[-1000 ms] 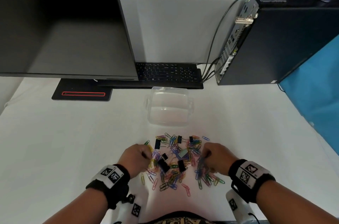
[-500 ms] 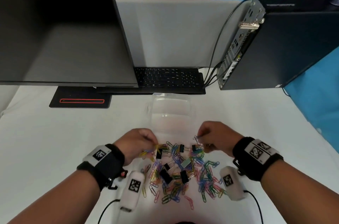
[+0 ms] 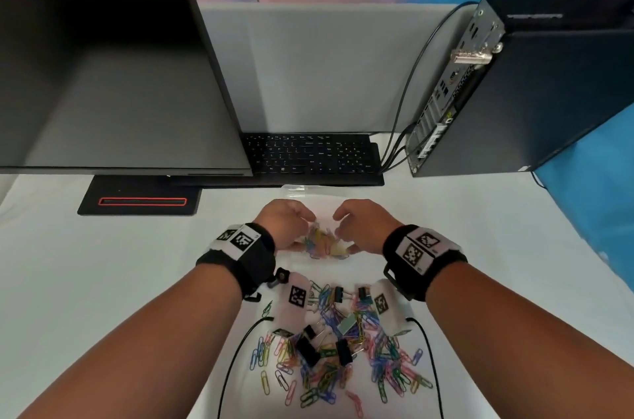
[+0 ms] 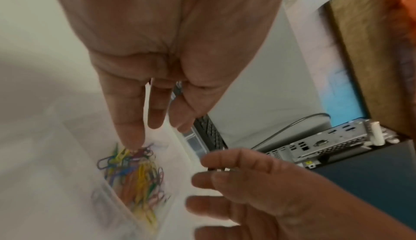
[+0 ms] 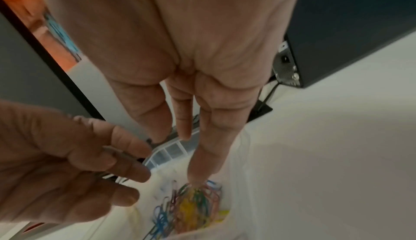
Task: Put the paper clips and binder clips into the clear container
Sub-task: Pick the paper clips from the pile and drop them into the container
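Note:
Both my hands hover over the clear container (image 3: 295, 190) in front of the keyboard. Coloured paper clips (image 3: 322, 243) tumble, blurred, from the fingers into it. My left hand (image 3: 305, 218) has its fingers curled, and the right wrist view shows them pinching a binder clip (image 5: 117, 156) with wire handles. My right hand (image 3: 338, 216) is curled too, and the left wrist view shows a dark binder clip (image 4: 216, 169) pinched between its fingers. The rest of the paper clips and black binder clips lie in a pile (image 3: 336, 350) on the table, nearer to me than my wrists.
A monitor (image 3: 113, 82) stands at the back left and its base (image 3: 140, 200) lies left of the container. A black keyboard (image 3: 308, 158) lies just behind the container. A computer tower (image 3: 535, 89) with cables is at the back right. The table is white.
Both hands took clips from the pile, lifted and moved forward over the container. Paper clips now drop into it.

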Demonstrator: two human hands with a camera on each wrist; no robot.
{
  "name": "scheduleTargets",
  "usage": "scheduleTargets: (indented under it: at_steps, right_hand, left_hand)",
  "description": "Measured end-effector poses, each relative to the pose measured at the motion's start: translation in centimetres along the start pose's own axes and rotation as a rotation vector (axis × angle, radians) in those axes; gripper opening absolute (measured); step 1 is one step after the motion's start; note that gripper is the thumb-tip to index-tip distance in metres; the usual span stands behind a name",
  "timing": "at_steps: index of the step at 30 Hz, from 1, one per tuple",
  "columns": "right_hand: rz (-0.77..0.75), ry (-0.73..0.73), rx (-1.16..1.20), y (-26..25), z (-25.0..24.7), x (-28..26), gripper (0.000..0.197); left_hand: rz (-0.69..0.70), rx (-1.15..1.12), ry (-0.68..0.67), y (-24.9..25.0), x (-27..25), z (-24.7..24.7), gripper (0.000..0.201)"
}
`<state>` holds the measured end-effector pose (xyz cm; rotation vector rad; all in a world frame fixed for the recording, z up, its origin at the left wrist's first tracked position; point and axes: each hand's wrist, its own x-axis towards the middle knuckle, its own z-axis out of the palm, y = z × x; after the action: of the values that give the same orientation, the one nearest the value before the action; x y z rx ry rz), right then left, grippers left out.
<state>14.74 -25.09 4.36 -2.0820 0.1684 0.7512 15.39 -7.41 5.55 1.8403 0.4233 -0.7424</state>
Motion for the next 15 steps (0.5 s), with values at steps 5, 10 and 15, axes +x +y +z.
scheduleTargets:
  at_steps: [5, 10, 15]
  right_hand:
    - [-0.091, 0.142, -0.217, 4.4, -2.8, -4.0, 0.024]
    - [-0.101, -0.036, -0.604, 10.9, -0.5, -9.2, 0.049]
    - [-0.243, -0.026, -0.817, 15.1, 3.4, -10.7, 0.059]
  left_hand:
    - [0.164, -0.008, 0.039, -3.9, -2.9, -3.7, 0.028]
    - [0.261, 0.648, 0.072, -13.6, -5.9, -4.5, 0.044]
    - [0.533, 0.858, 0.086, -19.5, -8.2, -1.6, 0.058]
